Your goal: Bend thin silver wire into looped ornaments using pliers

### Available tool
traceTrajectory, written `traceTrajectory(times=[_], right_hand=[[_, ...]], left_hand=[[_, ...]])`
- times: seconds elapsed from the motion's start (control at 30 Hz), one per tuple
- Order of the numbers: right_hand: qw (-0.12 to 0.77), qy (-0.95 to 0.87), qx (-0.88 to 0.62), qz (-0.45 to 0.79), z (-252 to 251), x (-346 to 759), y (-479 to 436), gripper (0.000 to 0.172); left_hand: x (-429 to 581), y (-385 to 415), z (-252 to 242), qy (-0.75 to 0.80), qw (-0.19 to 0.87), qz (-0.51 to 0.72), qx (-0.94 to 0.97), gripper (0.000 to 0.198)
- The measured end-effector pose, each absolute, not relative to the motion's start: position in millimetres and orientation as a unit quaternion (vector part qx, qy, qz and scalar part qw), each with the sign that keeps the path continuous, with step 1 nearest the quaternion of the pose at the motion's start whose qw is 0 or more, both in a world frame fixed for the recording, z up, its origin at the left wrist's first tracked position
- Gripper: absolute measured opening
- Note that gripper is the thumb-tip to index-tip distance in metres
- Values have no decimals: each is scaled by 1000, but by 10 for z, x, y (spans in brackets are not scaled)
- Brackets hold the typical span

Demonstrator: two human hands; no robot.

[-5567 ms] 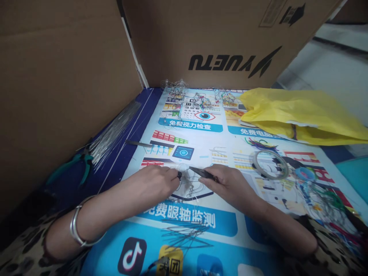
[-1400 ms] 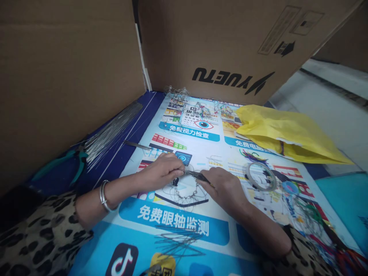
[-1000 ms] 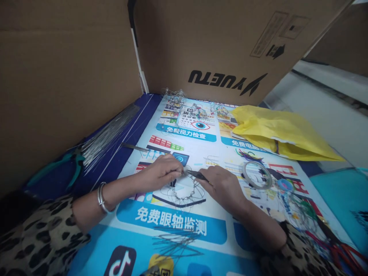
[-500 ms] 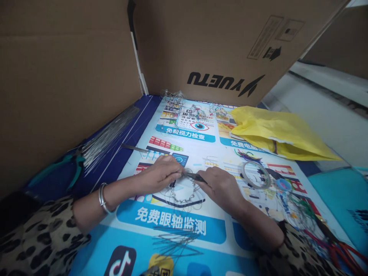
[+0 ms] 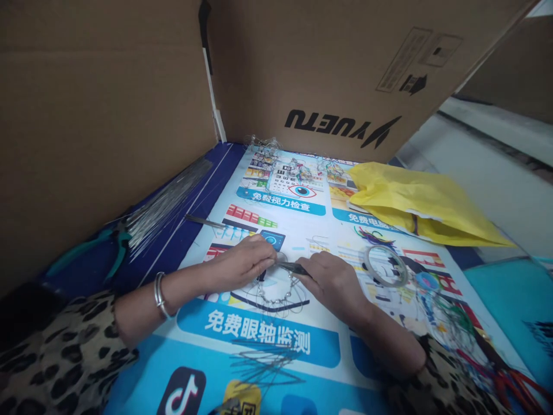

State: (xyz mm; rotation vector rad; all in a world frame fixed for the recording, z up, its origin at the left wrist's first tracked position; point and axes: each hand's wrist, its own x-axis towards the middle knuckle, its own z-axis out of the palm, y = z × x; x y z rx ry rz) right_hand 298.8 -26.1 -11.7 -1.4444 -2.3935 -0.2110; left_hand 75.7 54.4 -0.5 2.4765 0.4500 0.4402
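A wire ring strung with pearly beads (image 5: 276, 300) hangs below my hands over the printed sheet, fine wire ends sticking out around it. My left hand (image 5: 244, 262) is closed in a pinch at the top of this beaded wire ring. In my closed right hand (image 5: 332, 279) is a pair of tweezers (image 5: 291, 267), its tips pointing left and meeting the wire by my left fingertips. The exact contact between tips and wire is too small to make out. Cut wire pieces (image 5: 268, 363) lie on the sheet nearer to me.
Left are a bundle of straight wires (image 5: 168, 202), teal-handled pliers (image 5: 116, 253) and a slim metal tool (image 5: 205, 221). Right are a tape roll (image 5: 386, 266), a yellow bag (image 5: 423, 196), tangled wires (image 5: 449, 317) and red-handled tools (image 5: 510, 383). Cardboard walls (image 5: 328, 69) stand behind.
The view has shifted slightly. Both hands keep nearly the same place and grip, and the tweezers still point at the left fingertips.
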Motion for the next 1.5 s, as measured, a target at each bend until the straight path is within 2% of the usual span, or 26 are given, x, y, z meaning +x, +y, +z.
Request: traceTrajectory(times=[0.43, 0.63, 1.1, 1.5], right_hand=[[113, -858, -477, -153, -120, 2991, -214, 23], [82, -868, -442, -213, -88, 3005, -194, 14], [61, -880, -320, -345, 19, 3037, -188, 24], [55, -885, -303, -350, -12, 3060, -164, 26]], left_hand=[[789, 560, -41, 194, 275, 158, 928, 25], [800, 566, -33, 204, 268, 153, 929, 25], [819, 576, -28, 225, 286, 152, 919, 29], [815, 563, -17, 227, 286, 150, 919, 27]])
